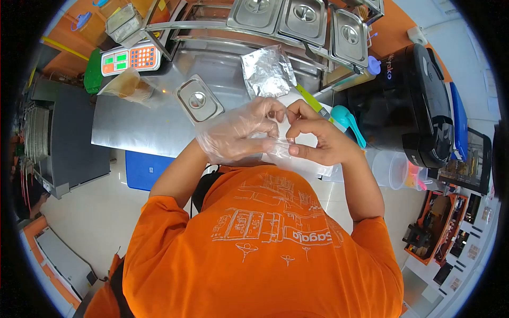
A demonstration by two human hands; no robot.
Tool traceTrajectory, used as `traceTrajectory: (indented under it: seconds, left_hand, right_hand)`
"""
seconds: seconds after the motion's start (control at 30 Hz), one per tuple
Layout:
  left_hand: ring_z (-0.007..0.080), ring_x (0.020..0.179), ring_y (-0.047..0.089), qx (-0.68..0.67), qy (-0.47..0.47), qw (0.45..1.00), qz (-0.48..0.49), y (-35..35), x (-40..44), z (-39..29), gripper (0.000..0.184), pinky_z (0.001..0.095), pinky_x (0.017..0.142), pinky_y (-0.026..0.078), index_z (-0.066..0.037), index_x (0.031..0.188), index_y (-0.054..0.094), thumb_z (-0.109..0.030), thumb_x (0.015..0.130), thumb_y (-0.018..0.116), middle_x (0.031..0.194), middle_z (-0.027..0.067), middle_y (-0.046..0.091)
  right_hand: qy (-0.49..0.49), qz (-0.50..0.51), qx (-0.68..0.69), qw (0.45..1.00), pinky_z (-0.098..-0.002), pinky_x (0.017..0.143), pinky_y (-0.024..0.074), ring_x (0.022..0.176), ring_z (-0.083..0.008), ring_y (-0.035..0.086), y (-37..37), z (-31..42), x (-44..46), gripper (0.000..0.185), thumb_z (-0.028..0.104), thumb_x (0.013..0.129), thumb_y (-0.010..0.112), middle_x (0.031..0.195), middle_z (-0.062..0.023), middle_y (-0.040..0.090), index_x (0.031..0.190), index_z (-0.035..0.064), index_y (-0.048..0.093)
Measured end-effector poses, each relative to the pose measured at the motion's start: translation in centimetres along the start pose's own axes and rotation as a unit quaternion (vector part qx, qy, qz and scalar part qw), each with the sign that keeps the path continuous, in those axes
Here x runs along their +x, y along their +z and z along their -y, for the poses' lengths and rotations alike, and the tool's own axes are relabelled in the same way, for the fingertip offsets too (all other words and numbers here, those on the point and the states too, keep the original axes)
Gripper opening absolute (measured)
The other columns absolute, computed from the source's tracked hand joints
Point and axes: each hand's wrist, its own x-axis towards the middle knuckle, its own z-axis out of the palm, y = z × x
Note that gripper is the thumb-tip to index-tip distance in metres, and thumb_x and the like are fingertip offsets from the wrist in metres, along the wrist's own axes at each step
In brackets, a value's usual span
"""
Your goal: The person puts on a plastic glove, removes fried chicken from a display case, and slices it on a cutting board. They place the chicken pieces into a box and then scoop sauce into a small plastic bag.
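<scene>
My left hand (pixel 238 132) wears a loose, clear plastic glove and has its fingers curled in a pinch. Close beside it, my right hand (pixel 323 138) is bare, thumb and fingertips pinched together. Between them both hands grip a second clear disposable plastic glove (pixel 281 153), partly hidden by the fingers. Just beyond lies a crumpled sheet of aluminium foil (pixel 268 71). A green-handled tool (pixel 312 100) rests by the foil, its far part covered. To the left is a lidded steel pan (pixel 199 100) on the steel counter (pixel 132 122).
A digital scale (pixel 131 58) and a plastic bag with brown contents (pixel 127 86) sit at the left. Several lidded steel pans (pixel 302 18) fill the raised rack. On the right are a turquoise scoop (pixel 347 122), a black rice cooker (pixel 397 100) and a clear plastic tub (pixel 389 168).
</scene>
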Motion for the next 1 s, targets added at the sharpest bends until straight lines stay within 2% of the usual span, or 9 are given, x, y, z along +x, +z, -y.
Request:
traceTrajectory:
  seconds: [0.07,0.2,0.27,0.37,0.47,0.57,0.8,0.87,1.0]
  left_hand:
    - [0.0301,0.120,0.046,0.149,0.021,0.988,-0.045,0.4,0.4,-0.2,0.017,0.0429,0.108,0.035,-0.009,0.088,0.065,-0.023,0.091,0.075,0.125,0.0108,0.048]
    - [0.0302,0.121,0.047,0.175,0.032,0.981,-0.079,0.5,0.7,-0.6,0.012,0.0447,0.108,0.036,-0.010,0.083,0.066,-0.010,0.085,0.078,0.125,0.0120,0.047]
    - [0.0303,0.122,0.048,0.230,0.060,0.968,-0.076,0.5,0.8,-0.6,0.012,0.0447,0.110,0.036,-0.010,0.084,0.068,-0.017,0.087,0.077,0.125,0.0113,0.049]
    - [0.0304,0.121,0.048,0.179,0.035,0.983,-0.033,0.5,0.8,-0.3,0.016,0.0445,0.109,0.036,-0.010,0.084,0.070,-0.024,0.091,0.074,0.126,0.0101,0.051]
    - [0.0305,0.121,0.047,0.193,0.037,0.980,-0.024,-0.1,0.4,0.1,0.020,0.0451,0.107,0.036,-0.009,0.088,0.071,-0.028,0.094,0.070,0.128,0.0084,0.052]
    - [0.0328,0.119,0.048,0.325,0.038,0.944,-0.046,-0.1,0.6,0.6,0.017,0.0455,0.106,0.036,-0.010,0.086,0.071,-0.025,0.094,0.069,0.125,0.0075,0.051]
    - [0.0330,0.120,0.047,0.203,0.037,0.977,-0.059,-0.1,1.3,0.7,0.010,0.0449,0.106,0.035,-0.011,0.089,0.069,-0.021,0.091,0.069,0.125,0.0103,0.053]
    - [0.0316,0.119,0.050,0.395,0.031,0.917,-0.040,-1.1,0.9,0.3,0.008,0.0456,0.103,0.037,-0.012,0.089,0.068,-0.019,0.088,0.071,0.123,0.0088,0.056]
    - [0.0309,0.116,0.053,0.422,0.041,0.905,-0.043,-0.4,1.2,0.0,0.009,0.0469,0.099,0.039,-0.012,0.088,0.068,-0.018,0.085,0.074,0.120,0.0066,0.058]
  right_hand:
    - [0.011,-0.001,-0.014,1.000,-0.0346,0.094,0.0417,0.108,-0.0216,0.048,0.2,0.1,0.1,0.019,0.022,0.090,0.080,0.112,-0.0062,0.048,0.102,0.0091,0.071]
    - [0.063,-0.008,0.002,0.998,-0.0346,0.093,0.0428,0.105,-0.0223,0.051,0.7,0.0,0.4,0.024,0.022,0.086,0.084,0.108,-0.0068,0.051,0.103,0.0084,0.073]
    - [0.082,-0.001,-0.018,0.997,-0.0345,0.093,0.0432,0.104,-0.0226,0.052,0.7,-0.4,0.2,0.025,0.021,0.085,0.085,0.107,-0.0071,0.052,0.103,0.0080,0.074]
    - [0.084,-0.013,0.008,0.996,-0.0338,0.091,0.0440,0.103,-0.0227,0.053,0.3,-0.9,0.0,0.025,0.021,0.084,0.086,0.105,-0.0072,0.053,0.099,0.0066,0.074]
    - [0.066,-0.022,0.019,0.997,-0.0340,0.091,0.0457,0.100,-0.0220,0.053,0.1,-0.5,0.0,0.019,0.013,0.084,0.085,0.102,-0.0051,0.052,0.096,0.0042,0.074]
    - [0.077,0.035,-0.098,0.992,-0.0342,0.089,0.0465,0.098,-0.0232,0.053,-0.4,0.3,0.4,0.016,0.013,0.086,0.083,0.102,-0.0064,0.052,0.095,0.0036,0.074]
    - [0.084,-0.012,-0.109,0.990,-0.0382,0.085,0.0490,0.098,-0.0310,0.059,0.6,-1.9,0.1,0.022,0.022,0.087,0.081,0.103,-0.0108,0.059,0.096,0.0038,0.074]
    - [0.132,0.033,-0.183,0.974,-0.0414,0.088,0.0493,0.102,-0.0309,0.060,0.5,-0.9,0.2,0.024,0.027,0.087,0.080,0.105,-0.0101,0.063,0.097,0.0059,0.077]
    - [0.135,-0.002,-0.355,0.925,-0.0442,0.090,0.0483,0.104,-0.0294,0.060,1.3,1.0,0.6,0.028,0.034,0.086,0.079,0.106,-0.0087,0.063,0.099,0.0086,0.078]
